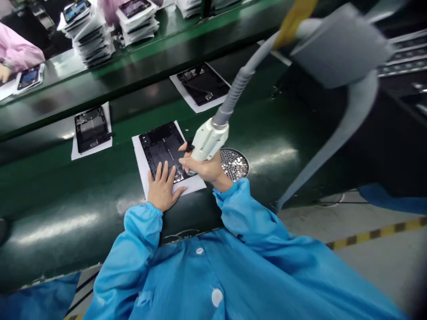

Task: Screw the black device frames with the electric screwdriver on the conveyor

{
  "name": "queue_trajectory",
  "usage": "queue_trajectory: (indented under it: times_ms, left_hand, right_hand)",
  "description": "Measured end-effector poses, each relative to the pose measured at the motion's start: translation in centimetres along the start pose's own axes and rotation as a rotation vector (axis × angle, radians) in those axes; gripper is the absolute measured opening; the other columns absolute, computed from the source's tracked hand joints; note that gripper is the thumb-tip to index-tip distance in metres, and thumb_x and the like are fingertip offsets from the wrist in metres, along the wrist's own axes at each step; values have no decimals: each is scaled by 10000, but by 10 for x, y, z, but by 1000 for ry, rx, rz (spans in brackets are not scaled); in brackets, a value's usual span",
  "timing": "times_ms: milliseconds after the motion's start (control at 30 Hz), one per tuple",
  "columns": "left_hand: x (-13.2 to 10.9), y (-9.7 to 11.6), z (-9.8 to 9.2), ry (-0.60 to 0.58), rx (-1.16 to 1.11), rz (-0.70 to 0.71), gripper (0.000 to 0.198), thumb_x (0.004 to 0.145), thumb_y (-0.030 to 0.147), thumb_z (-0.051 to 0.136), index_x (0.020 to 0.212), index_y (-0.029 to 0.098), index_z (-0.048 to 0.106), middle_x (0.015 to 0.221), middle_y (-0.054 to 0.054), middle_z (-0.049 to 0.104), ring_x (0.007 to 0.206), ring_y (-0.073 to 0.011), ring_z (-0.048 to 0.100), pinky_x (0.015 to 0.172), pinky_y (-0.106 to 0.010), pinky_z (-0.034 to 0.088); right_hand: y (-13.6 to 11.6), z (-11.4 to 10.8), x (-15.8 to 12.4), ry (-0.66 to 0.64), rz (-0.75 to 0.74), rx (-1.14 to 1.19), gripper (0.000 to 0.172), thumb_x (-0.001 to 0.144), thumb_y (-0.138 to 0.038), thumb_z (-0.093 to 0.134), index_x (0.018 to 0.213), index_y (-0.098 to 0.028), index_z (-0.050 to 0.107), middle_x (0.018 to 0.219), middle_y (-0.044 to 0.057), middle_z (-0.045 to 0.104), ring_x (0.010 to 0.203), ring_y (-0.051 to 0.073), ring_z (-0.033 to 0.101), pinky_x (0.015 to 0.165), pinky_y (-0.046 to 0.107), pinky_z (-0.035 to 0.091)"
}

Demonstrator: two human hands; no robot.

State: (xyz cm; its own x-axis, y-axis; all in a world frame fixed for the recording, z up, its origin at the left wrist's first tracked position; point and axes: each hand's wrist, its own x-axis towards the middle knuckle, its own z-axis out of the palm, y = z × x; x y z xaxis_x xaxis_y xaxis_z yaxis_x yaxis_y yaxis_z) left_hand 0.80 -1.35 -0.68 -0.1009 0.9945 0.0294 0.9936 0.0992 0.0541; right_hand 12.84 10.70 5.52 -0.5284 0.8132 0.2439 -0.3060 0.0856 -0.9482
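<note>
Head view: the black tablet chassis [163, 149] is kept flat on its white sheet on the counter [66, 213], pinned by the open left hand [162, 189] so it won't slide. The electric screwdriver [208, 140] is clamped in the right hand's [203, 168] grip, tip down on the chassis, screw dish [235, 163] just beside.

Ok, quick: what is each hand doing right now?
Left hand: open, flat on the black tablet housing.
Right hand: closed around the white electric screwdriver, tip down on the housing.
</note>
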Motion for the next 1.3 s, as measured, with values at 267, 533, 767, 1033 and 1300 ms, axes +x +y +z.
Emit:
queue_trajectory:
  times_ms: [267,533,767,1033,1300]
  left_hand:
    - [1,3,0,-18,-47,-18,761,895,654,404,1449,132,401,1552,-190,284,1447,-394,199,1125,-671,158]
    - [0,3,1,-43,-102,-17,744,891,584,476,1495,179,323,1540,-161,329,1457,-387,165,1137,-668,105]
    - [1,3,0,-78,-112,-12,690,872,499,544,1485,248,348,1531,-103,366,1462,-370,155,1154,-647,42]
    - [-1,3,1,-39,-92,-5,730,904,603,436,1478,161,348,1575,-161,241,1463,-377,151,1126,-673,127]
    - [-26,-5,-3,13,-207,3,653,907,575,459,1421,173,440,1550,-150,312,1451,-327,236,1155,-593,178]
  right_hand:
    - [25,32,-2,-45,37,-65,287,655,-388,732,804,-168,623,659,1,603,651,149,611,730,348,555]
    - [42,34,-9,-87,13,-133,175,666,-296,661,798,-192,615,747,27,662,710,172,656,717,323,570]
    - [49,32,-18,-115,10,-280,163,631,-274,712,717,-210,590,711,24,646,705,191,639,763,363,570]
    - [27,26,-9,-27,43,-94,296,680,-302,679,945,-179,637,633,-21,603,595,133,592,653,302,543]
    - [8,-7,-8,139,-28,-134,292,672,-254,684,948,-214,597,494,-68,561,422,127,523,483,294,482]
